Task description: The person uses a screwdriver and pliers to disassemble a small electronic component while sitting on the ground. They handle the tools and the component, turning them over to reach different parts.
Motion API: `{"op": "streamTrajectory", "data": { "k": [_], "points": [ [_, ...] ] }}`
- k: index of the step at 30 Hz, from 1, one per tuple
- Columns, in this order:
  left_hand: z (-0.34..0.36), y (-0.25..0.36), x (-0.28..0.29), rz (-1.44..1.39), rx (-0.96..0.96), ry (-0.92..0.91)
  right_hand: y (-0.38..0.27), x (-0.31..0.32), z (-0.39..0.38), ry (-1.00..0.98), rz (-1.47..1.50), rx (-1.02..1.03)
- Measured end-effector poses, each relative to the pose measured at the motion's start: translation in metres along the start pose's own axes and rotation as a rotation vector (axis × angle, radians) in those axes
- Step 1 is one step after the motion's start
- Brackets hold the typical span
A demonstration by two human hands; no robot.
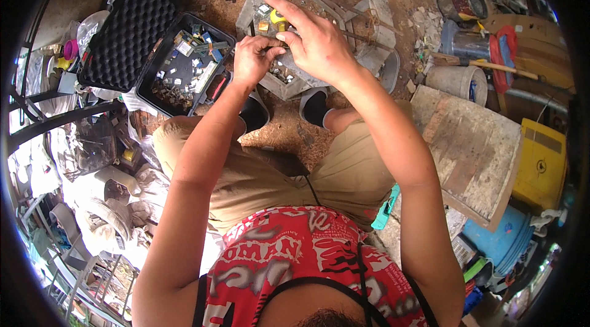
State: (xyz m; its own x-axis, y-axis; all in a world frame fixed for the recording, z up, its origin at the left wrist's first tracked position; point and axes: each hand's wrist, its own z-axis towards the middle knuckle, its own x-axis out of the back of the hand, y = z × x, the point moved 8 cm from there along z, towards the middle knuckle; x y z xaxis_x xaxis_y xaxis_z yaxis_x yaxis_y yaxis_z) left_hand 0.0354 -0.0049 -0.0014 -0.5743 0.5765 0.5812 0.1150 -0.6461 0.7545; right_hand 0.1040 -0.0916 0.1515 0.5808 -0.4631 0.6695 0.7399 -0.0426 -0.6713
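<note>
My left hand [253, 61] is closed in a pinch above a worn low work stand [284, 88]. Whatever its fingertips hold is too small to make out. Just beside it, my right hand [324, 46] has its index finger stretched out and its thumb apart, pointing toward the left hand's fingers. The right hand's other fingers are partly hidden. Under and behind the right hand is a yellow and black thing [278, 18], perhaps a tool. Small pale pieces [263, 24] lie about on the stand.
An open black case [142, 88] with foam in its lid [127, 33] stands at the left, holding several small electronic-looking parts. A worn wooden board [465, 142] lies at the right, by a yellow box [541, 164], a blue bucket [501, 241] and a pale bucket [452, 84].
</note>
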Motion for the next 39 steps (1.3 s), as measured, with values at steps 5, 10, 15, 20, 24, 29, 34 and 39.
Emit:
{"op": "streamTrajectory", "data": {
  "k": [5,10,15,20,24,29,34,39],
  "points": [
    [0.001,-0.001,-0.002,0.045,-0.013,-0.042,0.003,-0.003,-0.001,-0.014,-0.02,-0.022],
    [0.008,-0.009,-0.006,0.128,-0.023,-0.054,-0.003,0.004,-0.005,0.054,-0.037,0.004],
    [0.007,-0.005,-0.004,0.096,0.062,-0.17,0.037,0.049,-0.044,0.124,0.003,-0.295],
    [0.006,-0.002,-0.002,0.063,0.007,-0.092,0.114,-0.012,-0.143,-0.529,-0.611,-0.634],
    [0.006,-0.002,-0.002,0.026,0.004,-0.093,0.116,-0.02,-0.138,-0.535,-0.7,-0.486],
    [0.009,0.001,0.0,0.025,-0.018,-0.094,0.07,0.052,-0.098,-0.135,-0.385,-0.486],
    [0.008,0.001,0.003,0.051,0.013,-0.109,-0.082,0.127,-0.02,0.246,-0.295,0.228],
    [0.006,-0.006,-0.004,0.041,0.073,-0.187,-0.049,0.076,-0.031,-0.078,-0.375,-0.055]
  ]
}}
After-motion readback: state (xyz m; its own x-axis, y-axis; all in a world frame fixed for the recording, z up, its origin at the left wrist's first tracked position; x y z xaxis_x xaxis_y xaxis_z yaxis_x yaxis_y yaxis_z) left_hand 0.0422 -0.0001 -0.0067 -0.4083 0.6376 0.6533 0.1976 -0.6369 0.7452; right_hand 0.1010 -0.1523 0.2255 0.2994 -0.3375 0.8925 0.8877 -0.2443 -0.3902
